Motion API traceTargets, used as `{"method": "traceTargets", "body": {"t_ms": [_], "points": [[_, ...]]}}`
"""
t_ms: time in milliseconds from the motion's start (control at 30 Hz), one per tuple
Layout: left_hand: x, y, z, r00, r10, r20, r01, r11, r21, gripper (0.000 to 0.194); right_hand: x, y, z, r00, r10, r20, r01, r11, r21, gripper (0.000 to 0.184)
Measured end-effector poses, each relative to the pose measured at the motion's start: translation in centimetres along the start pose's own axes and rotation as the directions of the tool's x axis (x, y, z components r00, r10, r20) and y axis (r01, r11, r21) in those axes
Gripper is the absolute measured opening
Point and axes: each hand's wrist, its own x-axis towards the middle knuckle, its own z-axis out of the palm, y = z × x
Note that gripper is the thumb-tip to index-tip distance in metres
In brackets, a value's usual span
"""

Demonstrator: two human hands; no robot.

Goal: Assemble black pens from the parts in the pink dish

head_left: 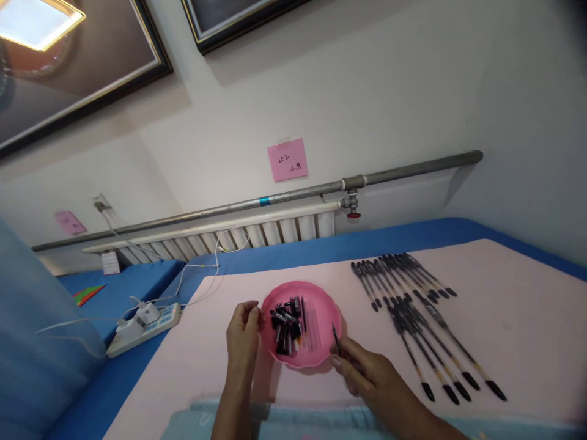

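Observation:
A pink scalloped plate (331, 305) stands on the table in front of me. In it lie several black pen caps (285, 318) and other small black pen parts, with clear pen barrels (312, 327) to their right. My left hand (243, 330) is at the plate's left rim, its fingers curled in and seemingly gripping the edge. On the other side, my right hand (362, 370) pinches a slim dark pen part (336, 339), pointed tip up, beside the plate's right rim. The lower end of that part is hidden by the fingers.
Several black pens (394, 278) lie in a row at the back right, and another group of pens (435, 348) lies nearer. A power strip (151, 330) with plugs and white cables sits at the left edge. A radiator (275, 231) and pipe run along the wall.

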Motion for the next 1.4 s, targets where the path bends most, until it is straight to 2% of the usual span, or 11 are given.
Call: {"method": "traceTargets", "body": {"t_ms": [133,233,400,500,633,767,1000,1100,1200,1267,1400], "points": [[-0.3,0.0,0.1,0.999,0.021,0.027,-0.023,0.998,0.054,0.025,-0.2,0.0,0.0,1.0,-0.002,-0.028,0.001,1.0,-0.018,0.016],[-0.6,0.1,0.5,0.989,0.094,0.114,-0.12,0.962,0.246,0.02,-0.2,-0.2,0.0,0.999,0.0,-0.037,0.001,1.0,0.021,0.016],[-1.5,0.4,2.0,0.929,0.118,0.35,-0.319,0.736,0.597,0.014,-0.2,-0.9,0.0,0.996,0.041,-0.075,-0.032,0.993,0.112,0.018],[-2.0,0.6,3.0,0.913,0.086,0.399,-0.365,0.61,0.704,0.013,-0.3,-1.2,-0.1,0.995,0.058,-0.082,-0.047,0.99,0.136,0.018],[-2.1,0.6,3.9,0.919,0.037,0.391,-0.341,0.569,0.748,0.011,-0.4,-1.3,-0.1,0.996,0.043,-0.084,-0.033,0.992,0.121,0.016],[-1.9,0.5,4.2,0.926,-0.002,0.377,-0.297,0.612,0.733,0.011,-0.3,-1.0,-0.1,0.996,0.036,-0.079,-0.027,0.993,0.114,0.016],[-2.7,1.4,4.4,0.955,-0.063,0.289,-0.1,0.852,0.514,0.017,-0.4,-0.4,-0.3,1.0,0.004,-0.028,-0.004,1.0,0.006,0.019],[-3.6,2.0,4.5,0.918,-0.212,0.334,0.192,0.977,0.093,0.03,-0.4,-0.5,-0.2,0.999,-0.032,-0.018,0.031,0.996,-0.088,0.021],[-4.2,2.3,4.6,0.85,-0.32,0.42,0.486,0.784,-0.386,0.034,-0.5,-0.9,-0.1,0.999,-0.052,0.015,0.053,0.988,-0.148,0.027],[-4.4,2.4,4.7,0.832,-0.337,0.441,0.535,0.701,-0.472,0.03,-0.7,-1.3,-0.1,0.998,-0.056,0.043,0.062,0.984,-0.17,0.028],[-4.5,2.3,4.7,0.821,-0.336,0.462,0.554,0.667,-0.499,0.026,-0.8,-1.8,-0.1,0.995,-0.057,0.085,0.074,0.974,-0.213,0.027]]}}
